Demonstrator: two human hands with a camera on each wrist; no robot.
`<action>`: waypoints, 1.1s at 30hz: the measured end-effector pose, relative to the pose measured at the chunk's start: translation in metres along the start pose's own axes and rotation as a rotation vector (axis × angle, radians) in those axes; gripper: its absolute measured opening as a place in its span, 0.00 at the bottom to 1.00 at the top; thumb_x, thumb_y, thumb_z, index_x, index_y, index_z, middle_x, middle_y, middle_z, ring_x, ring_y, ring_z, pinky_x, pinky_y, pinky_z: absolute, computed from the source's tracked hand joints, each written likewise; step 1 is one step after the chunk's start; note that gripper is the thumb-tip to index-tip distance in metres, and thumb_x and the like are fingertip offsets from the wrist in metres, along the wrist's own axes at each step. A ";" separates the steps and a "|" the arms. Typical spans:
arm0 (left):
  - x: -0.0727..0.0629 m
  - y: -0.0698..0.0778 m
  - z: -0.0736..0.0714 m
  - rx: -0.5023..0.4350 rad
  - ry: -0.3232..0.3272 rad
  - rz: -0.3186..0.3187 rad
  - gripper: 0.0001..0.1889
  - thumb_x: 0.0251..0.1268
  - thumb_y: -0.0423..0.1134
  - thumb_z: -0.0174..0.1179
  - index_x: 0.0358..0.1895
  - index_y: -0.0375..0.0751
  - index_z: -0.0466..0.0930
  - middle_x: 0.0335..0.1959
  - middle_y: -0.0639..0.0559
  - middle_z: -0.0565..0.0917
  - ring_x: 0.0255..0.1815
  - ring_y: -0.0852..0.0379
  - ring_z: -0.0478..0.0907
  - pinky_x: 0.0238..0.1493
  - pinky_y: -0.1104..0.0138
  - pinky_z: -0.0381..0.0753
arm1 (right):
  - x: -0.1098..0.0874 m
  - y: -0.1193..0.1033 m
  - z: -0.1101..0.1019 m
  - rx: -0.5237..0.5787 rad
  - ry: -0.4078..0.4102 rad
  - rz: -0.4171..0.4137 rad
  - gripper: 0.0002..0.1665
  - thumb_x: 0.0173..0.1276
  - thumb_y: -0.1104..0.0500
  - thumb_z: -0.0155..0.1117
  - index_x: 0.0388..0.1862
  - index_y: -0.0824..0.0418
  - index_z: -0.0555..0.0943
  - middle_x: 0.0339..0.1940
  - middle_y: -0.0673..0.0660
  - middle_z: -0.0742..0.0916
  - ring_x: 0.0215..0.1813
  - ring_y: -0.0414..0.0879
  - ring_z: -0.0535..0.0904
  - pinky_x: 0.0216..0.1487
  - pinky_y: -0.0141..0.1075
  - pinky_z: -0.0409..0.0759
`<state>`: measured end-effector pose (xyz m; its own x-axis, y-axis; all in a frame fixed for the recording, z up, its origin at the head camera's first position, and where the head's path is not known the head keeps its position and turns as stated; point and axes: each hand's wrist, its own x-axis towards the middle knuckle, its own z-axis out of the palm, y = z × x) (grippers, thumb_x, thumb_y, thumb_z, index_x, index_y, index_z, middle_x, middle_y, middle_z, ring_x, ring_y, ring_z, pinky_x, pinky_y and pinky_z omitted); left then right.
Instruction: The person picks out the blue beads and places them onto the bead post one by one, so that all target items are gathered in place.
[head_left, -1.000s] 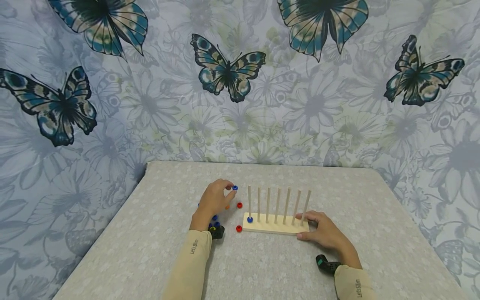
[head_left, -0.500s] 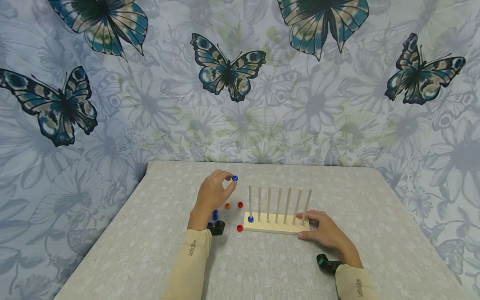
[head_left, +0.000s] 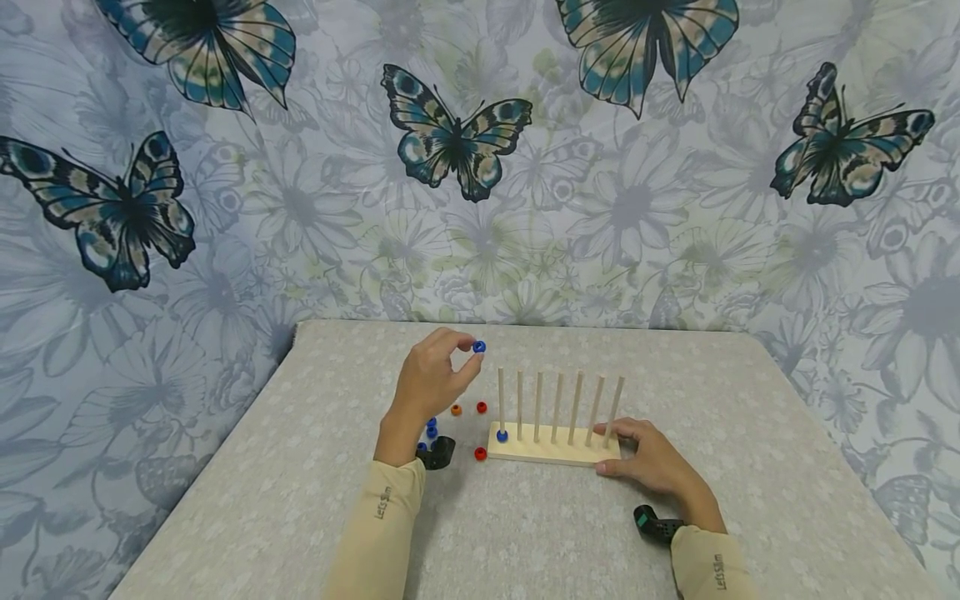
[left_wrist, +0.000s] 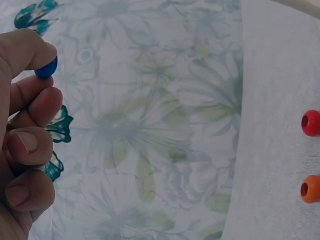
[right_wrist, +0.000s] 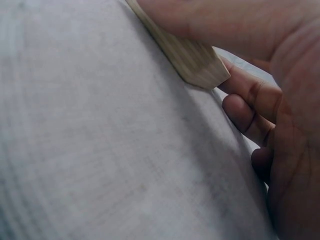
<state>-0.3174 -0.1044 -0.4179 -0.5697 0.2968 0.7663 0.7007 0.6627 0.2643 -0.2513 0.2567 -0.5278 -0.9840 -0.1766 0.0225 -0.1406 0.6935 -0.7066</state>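
Note:
Between thumb and index finger my left hand [head_left: 431,375] pinches a blue bead [head_left: 479,347], raised just left of the tops of the pegs. The left wrist view shows the same blue bead [left_wrist: 46,68] at the fingertips. A wooden peg board [head_left: 553,447] with several upright pegs stands on the table. Around its leftmost peg, at the base, sits another blue bead [head_left: 502,436]. My right hand [head_left: 654,458] grips the board's right end, thumb along the front edge and fingers behind. In the right wrist view, the thumb lies over the wooden board's end [right_wrist: 202,65].
Two red beads, one behind [head_left: 482,407] and one in front [head_left: 481,454], lie left of the board. An orange bead [head_left: 456,410] and several blue beads [head_left: 431,432] lie near the left wrist. A patterned cloth covers the table [head_left: 540,533]; a butterfly-print backdrop [head_left: 480,250] hangs behind.
My left hand has risen with the blue bead, then moved slightly right toward the leftmost peg. The right hand keeps its grip on the board.

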 end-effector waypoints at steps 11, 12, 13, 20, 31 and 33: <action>0.006 0.014 -0.005 -0.067 0.007 0.112 0.07 0.58 0.38 0.69 0.38 0.44 0.85 0.35 0.53 0.86 0.22 0.62 0.69 0.24 0.71 0.72 | 0.001 0.001 -0.002 0.014 0.004 -0.022 0.37 0.48 0.41 0.82 0.59 0.47 0.83 0.64 0.56 0.83 0.71 0.61 0.70 0.71 0.65 0.62; 0.007 0.015 -0.006 -0.074 0.007 0.116 0.07 0.58 0.38 0.69 0.38 0.44 0.85 0.34 0.53 0.86 0.22 0.62 0.69 0.24 0.71 0.72 | 0.001 0.002 -0.002 0.022 0.002 -0.029 0.37 0.48 0.42 0.82 0.59 0.47 0.83 0.64 0.56 0.82 0.71 0.62 0.70 0.71 0.65 0.62; 0.007 0.016 -0.006 -0.078 0.003 0.116 0.06 0.58 0.38 0.69 0.38 0.44 0.84 0.34 0.54 0.86 0.22 0.63 0.69 0.23 0.72 0.72 | 0.001 0.002 -0.002 0.036 0.000 -0.031 0.37 0.48 0.42 0.83 0.59 0.48 0.83 0.64 0.55 0.83 0.71 0.61 0.70 0.72 0.65 0.62; 0.005 0.021 -0.006 -0.113 -0.044 0.117 0.05 0.58 0.40 0.68 0.35 0.45 0.84 0.33 0.54 0.85 0.21 0.63 0.67 0.22 0.72 0.71 | 0.000 0.004 -0.001 0.080 -0.016 -0.048 0.37 0.49 0.43 0.83 0.59 0.48 0.83 0.63 0.54 0.83 0.71 0.61 0.70 0.72 0.65 0.60; 0.005 0.026 -0.005 -0.123 -0.134 0.082 0.03 0.60 0.41 0.66 0.35 0.49 0.84 0.32 0.56 0.84 0.21 0.65 0.66 0.23 0.73 0.70 | 0.000 0.003 -0.001 0.072 -0.013 -0.038 0.36 0.49 0.43 0.82 0.59 0.47 0.83 0.64 0.55 0.83 0.72 0.62 0.68 0.71 0.66 0.60; 0.005 0.026 -0.005 -0.124 -0.138 0.083 0.03 0.60 0.41 0.66 0.35 0.49 0.84 0.33 0.56 0.84 0.21 0.66 0.66 0.22 0.73 0.69 | 0.000 0.003 -0.001 0.075 -0.009 -0.027 0.36 0.48 0.43 0.83 0.59 0.47 0.83 0.64 0.54 0.82 0.72 0.62 0.68 0.72 0.66 0.60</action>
<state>-0.2996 -0.0894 -0.4046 -0.5552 0.4437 0.7035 0.7903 0.5449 0.2801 -0.2522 0.2593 -0.5294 -0.9789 -0.2010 0.0358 -0.1579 0.6343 -0.7568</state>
